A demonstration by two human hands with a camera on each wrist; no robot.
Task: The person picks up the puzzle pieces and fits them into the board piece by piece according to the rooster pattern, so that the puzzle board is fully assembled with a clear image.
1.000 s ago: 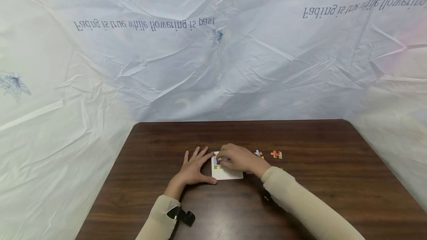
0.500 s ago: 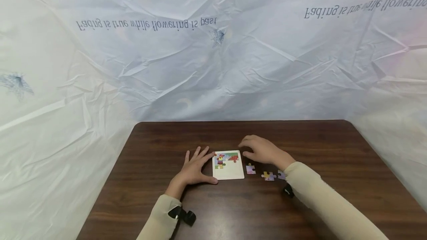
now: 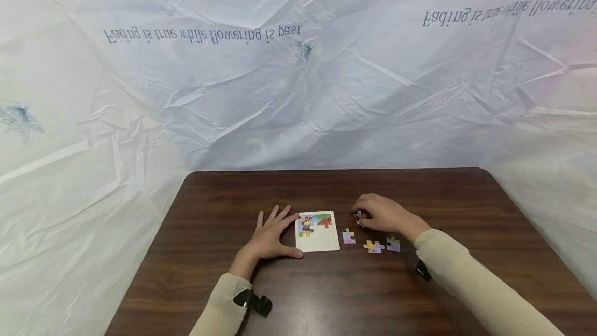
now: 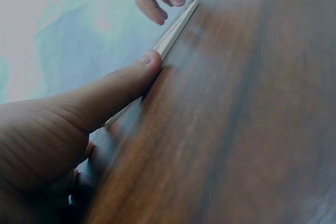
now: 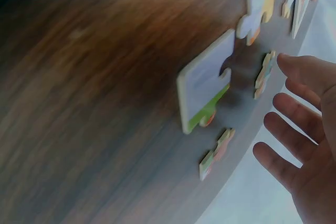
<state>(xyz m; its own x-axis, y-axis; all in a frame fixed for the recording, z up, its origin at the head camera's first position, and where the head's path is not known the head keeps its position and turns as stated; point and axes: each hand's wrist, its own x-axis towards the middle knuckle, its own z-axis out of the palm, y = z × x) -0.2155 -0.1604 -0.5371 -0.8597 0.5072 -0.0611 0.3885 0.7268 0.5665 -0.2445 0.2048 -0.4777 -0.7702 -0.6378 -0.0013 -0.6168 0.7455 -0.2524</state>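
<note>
A white square puzzle board (image 3: 318, 243) lies flat on the table, with fitted pieces (image 3: 306, 224) along its top and left. My left hand (image 3: 270, 237) rests at the board's left side, fingers spread; the thumb touches its edge in the left wrist view. To the right, my right hand (image 3: 384, 217) reaches over a puzzle piece (image 3: 359, 217). The right wrist view shows that piece (image 5: 264, 74) on the table near my thumb tip, fingers loosely bent and not closed on it. Another loose piece (image 5: 217, 153), hidden from the head view, lies below my right fingers.
Three more loose puzzle pieces lie right of the board: a pinkish one (image 3: 349, 236), a yellow and lilac one (image 3: 374, 246) and a lilac and green one (image 3: 393, 244). The brown wooden table (image 3: 298, 294) meets a printed white curtain (image 3: 298, 118) behind.
My right hand has left the board, moving right to the piece beside it. The board's fitted pieces came into sight. My left hand has stayed put.
</note>
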